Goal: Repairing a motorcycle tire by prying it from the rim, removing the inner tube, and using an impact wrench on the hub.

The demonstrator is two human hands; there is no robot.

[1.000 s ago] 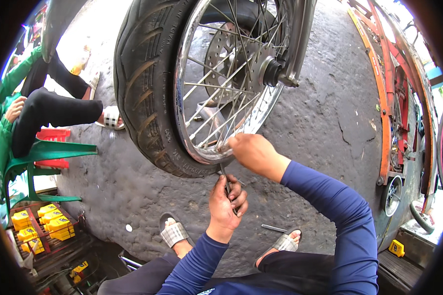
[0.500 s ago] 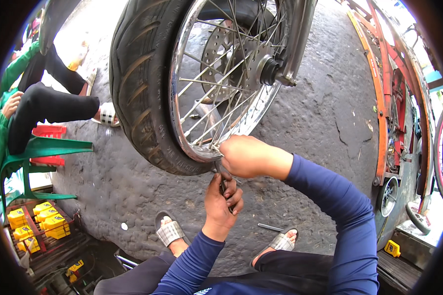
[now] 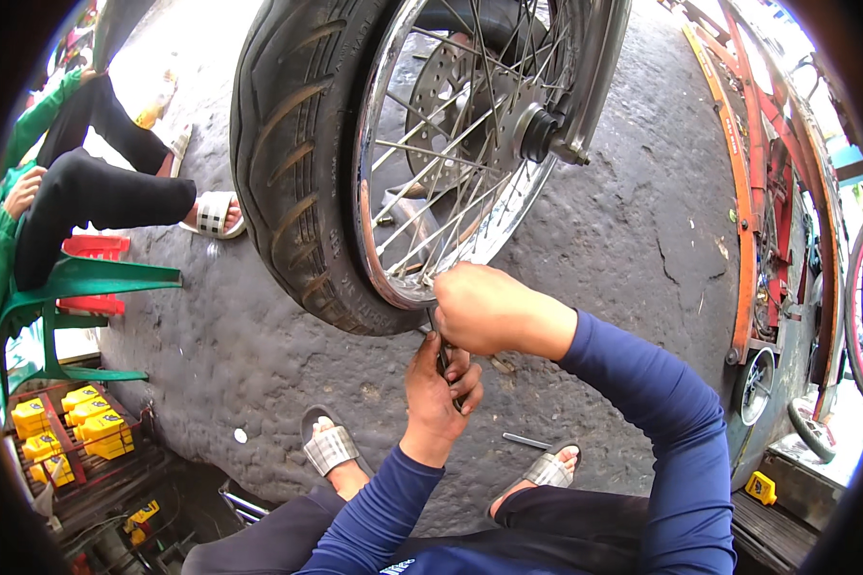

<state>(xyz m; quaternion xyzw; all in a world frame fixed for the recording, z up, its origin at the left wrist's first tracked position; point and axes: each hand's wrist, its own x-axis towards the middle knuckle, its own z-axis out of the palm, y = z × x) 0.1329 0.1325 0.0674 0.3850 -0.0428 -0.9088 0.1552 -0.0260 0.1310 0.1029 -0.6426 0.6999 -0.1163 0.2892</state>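
Note:
A spoked motorcycle wheel with a black tyre (image 3: 283, 182) and a chrome rim (image 3: 362, 206) stands upright before me. My left hand (image 3: 433, 407) is closed around a dark tyre lever (image 3: 443, 362), whose upper end meets the lower edge of the rim. Just above it, my right hand (image 3: 499, 309) is a fist pressed against the rim's bottom beside the spokes; whatever its fingers grip is hidden. A brake disc (image 3: 422, 144) and a metal fork leg (image 3: 596, 72) show at the hub.
On the ground by my right foot lies a metal bar (image 3: 525, 441). At left, a seated person's leg (image 3: 115, 196) extends toward the tyre beside a green chair (image 3: 115, 278). Yellow bottles (image 3: 101, 431) fill a rack at lower left. An orange metal frame (image 3: 741, 220) stands right.
The wheel has shifted and swung slightly to the right in view. Both hands have moved a little right with it, keeping their places at the rim's lower edge.

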